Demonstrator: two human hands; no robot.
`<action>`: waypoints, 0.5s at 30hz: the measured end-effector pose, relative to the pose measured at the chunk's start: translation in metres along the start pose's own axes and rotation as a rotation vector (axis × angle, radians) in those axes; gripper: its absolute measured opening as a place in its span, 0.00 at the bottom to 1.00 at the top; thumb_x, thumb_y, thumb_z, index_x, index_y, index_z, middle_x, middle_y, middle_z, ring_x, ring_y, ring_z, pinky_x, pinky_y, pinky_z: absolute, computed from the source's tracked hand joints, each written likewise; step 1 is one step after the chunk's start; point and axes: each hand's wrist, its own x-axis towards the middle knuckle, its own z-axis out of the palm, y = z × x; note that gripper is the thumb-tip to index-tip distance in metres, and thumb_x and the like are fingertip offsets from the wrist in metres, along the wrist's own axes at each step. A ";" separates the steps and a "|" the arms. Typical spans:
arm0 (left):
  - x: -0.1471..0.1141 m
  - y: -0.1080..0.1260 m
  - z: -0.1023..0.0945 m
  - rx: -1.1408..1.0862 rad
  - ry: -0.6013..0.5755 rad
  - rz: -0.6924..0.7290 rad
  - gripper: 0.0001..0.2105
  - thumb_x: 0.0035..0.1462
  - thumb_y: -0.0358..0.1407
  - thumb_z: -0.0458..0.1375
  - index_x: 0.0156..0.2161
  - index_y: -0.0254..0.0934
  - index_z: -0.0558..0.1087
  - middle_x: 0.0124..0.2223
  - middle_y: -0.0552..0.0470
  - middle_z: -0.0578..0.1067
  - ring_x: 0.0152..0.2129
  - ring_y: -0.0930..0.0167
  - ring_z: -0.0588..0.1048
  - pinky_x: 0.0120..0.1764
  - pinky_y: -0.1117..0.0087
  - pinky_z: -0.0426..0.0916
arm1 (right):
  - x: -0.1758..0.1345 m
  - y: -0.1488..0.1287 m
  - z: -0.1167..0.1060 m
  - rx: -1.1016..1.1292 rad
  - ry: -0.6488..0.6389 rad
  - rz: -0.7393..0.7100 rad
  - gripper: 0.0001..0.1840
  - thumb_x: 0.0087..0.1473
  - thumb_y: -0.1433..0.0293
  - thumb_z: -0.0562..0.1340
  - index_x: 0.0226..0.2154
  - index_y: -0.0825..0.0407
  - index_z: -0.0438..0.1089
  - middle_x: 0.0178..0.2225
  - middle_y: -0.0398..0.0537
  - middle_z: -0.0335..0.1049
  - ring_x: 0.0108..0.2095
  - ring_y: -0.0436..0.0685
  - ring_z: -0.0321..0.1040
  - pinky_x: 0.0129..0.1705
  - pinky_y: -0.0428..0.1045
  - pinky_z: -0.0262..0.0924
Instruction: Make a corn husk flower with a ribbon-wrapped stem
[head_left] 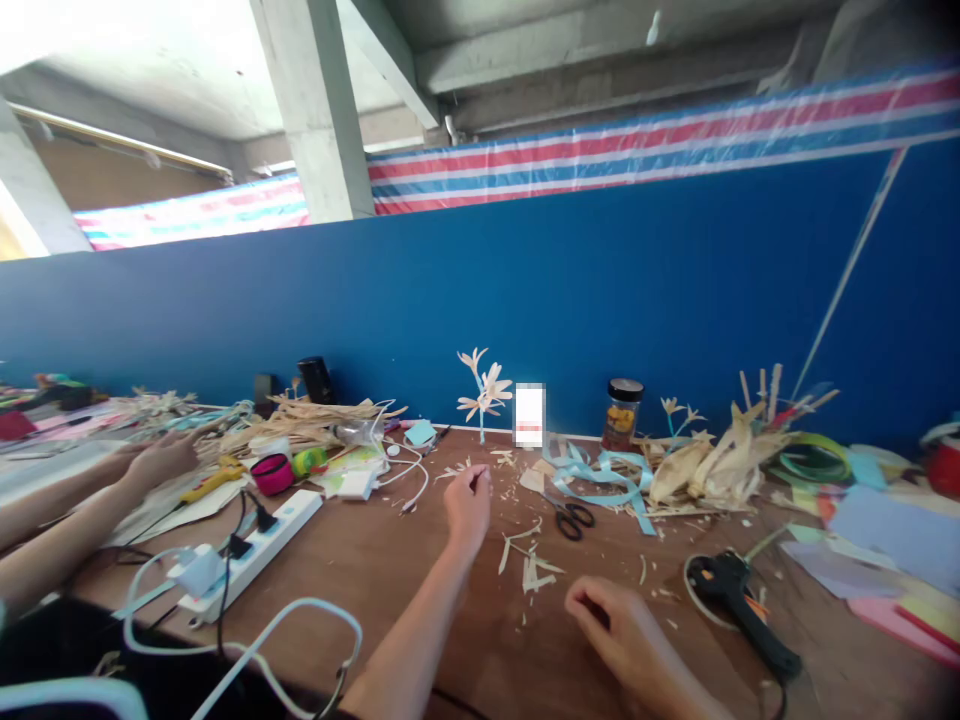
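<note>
My left hand point(468, 506) rests on the brown table with its fingers curled together; what they hold, if anything, is hidden. Just beyond its fingertips stands a pale husk flower point(491, 385) on a light blue stem, upright, with a small gap seeming to separate stem and hand. My right hand point(615, 625) lies low over the table, fingers and thumb loosely closed, with nothing showing in them. Between the hands are scattered pale husk scraps point(536, 570). Black-handled scissors point(574, 520) lie beyond my right hand, beside a light blue ribbon point(600, 475).
A black glue gun point(742, 605) sits on the right, near husks point(709, 470) and coloured paper point(885, 530). A lidded jar point(622, 415) stands by the blue partition point(570, 290). At left are a power strip point(259, 550), white cables and another person's hand point(169, 455).
</note>
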 end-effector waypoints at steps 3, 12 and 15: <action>0.020 -0.010 -0.002 0.066 0.050 0.001 0.11 0.49 0.35 0.50 0.33 0.34 0.73 0.23 0.52 0.73 0.20 0.72 0.71 0.27 0.73 0.63 | 0.015 0.013 0.022 -0.118 0.108 -0.074 0.12 0.54 0.67 0.50 0.26 0.51 0.65 0.25 0.45 0.67 0.26 0.52 0.62 0.30 0.45 0.55; 0.066 -0.051 -0.012 0.291 0.203 -0.059 0.10 0.49 0.30 0.50 0.34 0.35 0.73 0.28 0.50 0.76 0.26 0.71 0.72 0.33 0.72 0.62 | 0.014 0.038 0.030 -0.279 0.190 -0.178 0.11 0.54 0.66 0.50 0.28 0.49 0.65 0.25 0.44 0.68 0.27 0.52 0.67 0.29 0.44 0.59; 0.078 -0.064 -0.017 0.363 0.222 -0.079 0.10 0.50 0.30 0.50 0.33 0.35 0.73 0.28 0.51 0.75 0.26 0.71 0.72 0.33 0.73 0.62 | 0.017 0.040 0.029 -0.302 0.225 -0.237 0.12 0.54 0.65 0.50 0.27 0.49 0.66 0.24 0.45 0.69 0.25 0.51 0.67 0.28 0.43 0.60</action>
